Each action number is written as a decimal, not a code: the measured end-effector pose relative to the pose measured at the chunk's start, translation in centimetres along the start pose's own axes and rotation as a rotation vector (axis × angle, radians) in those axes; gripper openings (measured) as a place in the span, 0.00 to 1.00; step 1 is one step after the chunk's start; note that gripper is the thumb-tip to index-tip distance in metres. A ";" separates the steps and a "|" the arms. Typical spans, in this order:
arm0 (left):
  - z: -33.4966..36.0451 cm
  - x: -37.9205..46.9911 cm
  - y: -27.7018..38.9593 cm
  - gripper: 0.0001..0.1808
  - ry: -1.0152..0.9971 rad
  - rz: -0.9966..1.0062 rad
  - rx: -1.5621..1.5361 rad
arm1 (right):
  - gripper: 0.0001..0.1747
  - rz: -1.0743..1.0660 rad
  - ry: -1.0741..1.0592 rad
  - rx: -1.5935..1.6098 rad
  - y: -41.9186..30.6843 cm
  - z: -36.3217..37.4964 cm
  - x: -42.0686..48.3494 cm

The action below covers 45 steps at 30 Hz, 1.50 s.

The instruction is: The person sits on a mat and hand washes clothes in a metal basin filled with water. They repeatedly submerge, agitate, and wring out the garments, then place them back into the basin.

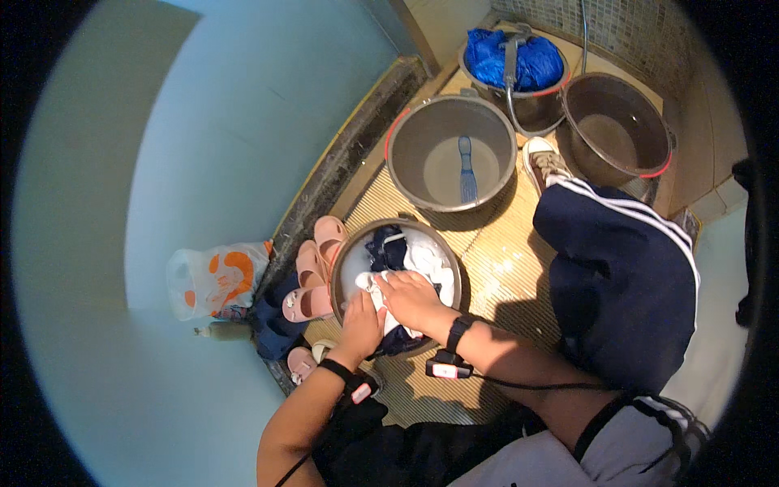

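Note:
In front of me a dark round bucket (pixel 457 255) holds cloudy, soapy water with clothes in it. My left hand (pixel 363 325) is at the near left of the bucket, its fingers and thumb on a white garment (pixel 389 307). Over the same garment lies my right hand (pixel 411 298), back of the hand up, its fingers pointing left and partly hiding the cloth. Dark navy cloth (pixel 389 246) and more white cloth (pixel 426 255) float beyond my hands. Each wrist wears a black strap with a small device.
Beyond stands a larger bucket (pixel 420 122) with a blue brush (pixel 466 167) inside. Another bucket (pixel 621 164) and one holding a blue plastic bag (pixel 487 58) stand farther back. Pink shoes (pixel 311 265) and a printed plastic bag (pixel 231 277) sit left. A person's leg (pixel 614 268) is at right.

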<state>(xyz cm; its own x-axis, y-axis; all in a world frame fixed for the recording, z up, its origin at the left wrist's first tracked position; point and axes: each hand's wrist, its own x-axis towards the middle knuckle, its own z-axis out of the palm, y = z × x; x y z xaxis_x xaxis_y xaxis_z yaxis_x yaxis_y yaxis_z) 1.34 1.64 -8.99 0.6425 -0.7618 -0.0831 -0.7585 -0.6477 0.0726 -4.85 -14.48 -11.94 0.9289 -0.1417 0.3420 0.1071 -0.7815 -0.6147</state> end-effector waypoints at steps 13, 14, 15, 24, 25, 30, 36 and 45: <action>-1.8 3.5 0.3 0.18 0.255 -0.463 -0.441 | 0.15 0.442 0.053 0.402 -0.4 1.0 3.2; -2.8 3.2 1.6 0.18 0.244 -0.441 -0.483 | 0.15 0.487 0.154 0.563 -0.5 1.0 3.5; -3.8 3.0 2.8 0.19 0.304 -0.393 -0.493 | 0.15 0.543 0.207 0.740 -0.6 0.9 3.9; -7.4 5.5 8.8 0.27 0.279 -0.383 -0.342 | 0.23 0.923 0.238 1.213 -1.5 0.6 4.1; -7.2 5.4 8.8 0.26 0.173 -0.452 -0.416 | 0.22 0.910 0.186 1.260 -1.5 0.6 4.0; -6.4 5.9 6.1 0.27 0.108 -0.288 -0.242 | 0.22 0.991 0.135 1.272 -1.4 -0.1 4.6; -3.7 4.5 1.6 0.22 0.122 -0.428 -0.089 | 0.14 0.314 0.079 0.251 -1.5 -2.5 2.8; -0.2 3.3 0.4 0.15 -0.116 -0.242 -0.048 | 0.12 0.229 -0.072 0.083 -0.8 -0.7 1.7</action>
<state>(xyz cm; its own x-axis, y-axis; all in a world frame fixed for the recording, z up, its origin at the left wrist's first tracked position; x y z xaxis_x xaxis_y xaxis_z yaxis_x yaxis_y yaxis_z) 3.14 -1.13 -9.01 0.7857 -0.5792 -0.2172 -0.5763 -0.8130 0.0833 -3.64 -14.50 -10.37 0.9548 -0.2632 0.1379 -0.0827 -0.6811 -0.7275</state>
